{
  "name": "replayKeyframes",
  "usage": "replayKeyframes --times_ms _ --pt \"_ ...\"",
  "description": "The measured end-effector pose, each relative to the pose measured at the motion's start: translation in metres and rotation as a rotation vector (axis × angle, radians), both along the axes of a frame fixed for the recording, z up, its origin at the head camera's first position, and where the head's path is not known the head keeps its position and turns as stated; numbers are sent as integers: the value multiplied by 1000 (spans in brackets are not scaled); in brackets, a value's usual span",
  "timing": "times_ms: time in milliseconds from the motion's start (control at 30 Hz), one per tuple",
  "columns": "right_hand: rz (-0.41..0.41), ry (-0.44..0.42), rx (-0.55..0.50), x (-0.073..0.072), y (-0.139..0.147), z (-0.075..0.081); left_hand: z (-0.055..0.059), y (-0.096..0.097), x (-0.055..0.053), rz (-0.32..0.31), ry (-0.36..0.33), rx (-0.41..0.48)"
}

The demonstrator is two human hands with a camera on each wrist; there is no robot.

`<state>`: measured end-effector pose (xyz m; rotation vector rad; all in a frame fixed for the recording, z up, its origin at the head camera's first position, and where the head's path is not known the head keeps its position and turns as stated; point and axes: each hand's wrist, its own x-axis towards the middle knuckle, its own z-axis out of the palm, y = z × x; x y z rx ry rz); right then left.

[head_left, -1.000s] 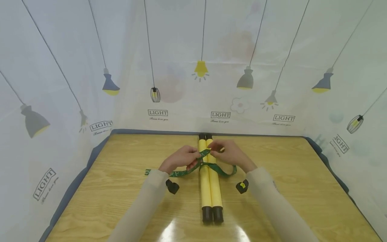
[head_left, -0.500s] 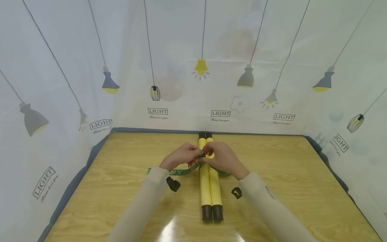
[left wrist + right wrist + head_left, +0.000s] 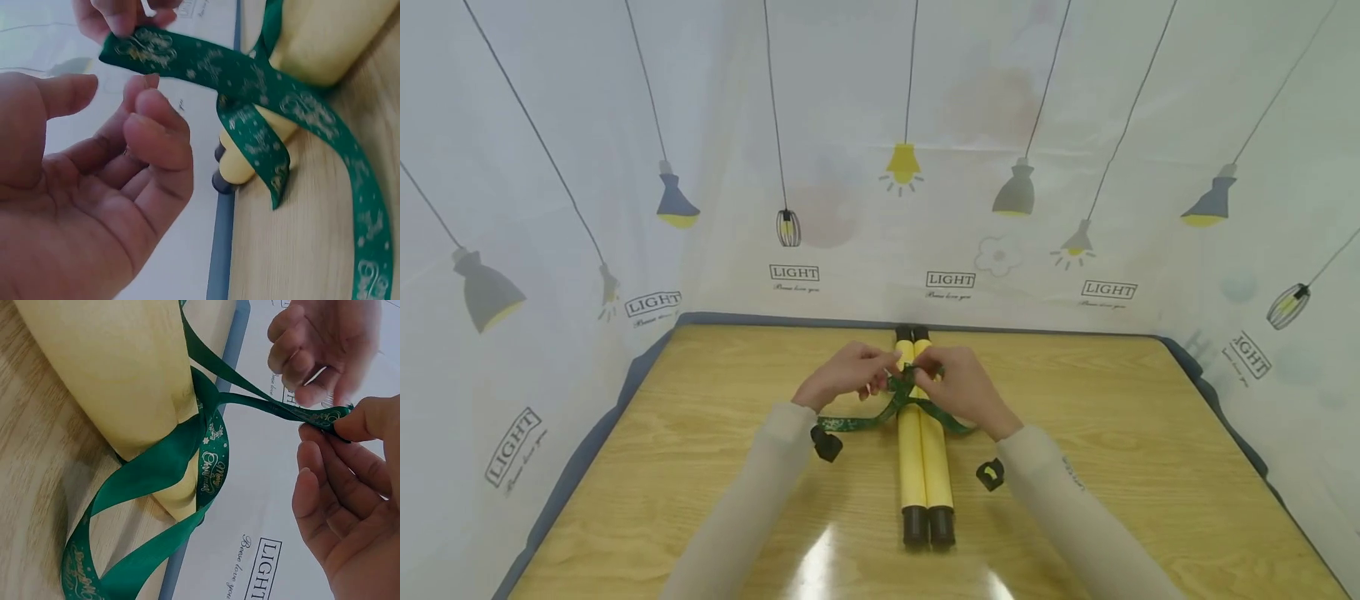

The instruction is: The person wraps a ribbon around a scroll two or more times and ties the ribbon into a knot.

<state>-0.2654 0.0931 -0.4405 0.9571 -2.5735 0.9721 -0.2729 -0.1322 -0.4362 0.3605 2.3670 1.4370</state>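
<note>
Two yellow tubes with dark end caps (image 3: 922,462) lie side by side on the table, pointing away from me. A green ribbon with white and gold lettering (image 3: 156,453) is wrapped and crossed around them, with loops spreading to both sides. My right hand (image 3: 964,390) pinches a folded stretch of the ribbon between thumb and fingers, above the tubes. My left hand (image 3: 847,372) is just left of it; in the left wrist view its thumb and bent fingertips (image 3: 156,134) are apart, close to the ribbon's held part (image 3: 206,65), with nothing between them.
The wood-grain table (image 3: 715,492) runs back to a white curtain (image 3: 850,250) printed with lamps and LIGHT lettering. Black wrist mounts (image 3: 991,475) hang below each sleeve.
Both hands came together over the tubes and then parted slightly. The left fingers have come off the ribbon, and the right hand now pinches a folded part of it.
</note>
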Motion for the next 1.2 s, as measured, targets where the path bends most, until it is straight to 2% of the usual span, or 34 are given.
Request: replayKeyframes --times_ms 133,333,533,633,767,1000,1200 --pt "6 -52 -16 0 5 1 -8 -2 -10 35 67 -76" --pt "18 -100 -7 1 9 5 -25 6 -25 20 159 -222" --pt "-2 -120 24 -1 12 3 -37 14 -30 -13 224 -322" --pt "-16 -136 20 -2 14 3 -40 16 -30 -21 236 -347" --pt "-15 -139 8 -2 16 4 -39 14 -29 -35 233 -351" --pt "-22 -142 6 -6 19 2 -26 2 -26 -51 251 -334" --pt "-32 -153 8 -8 20 2 -14 -8 -16 -54 251 -321"
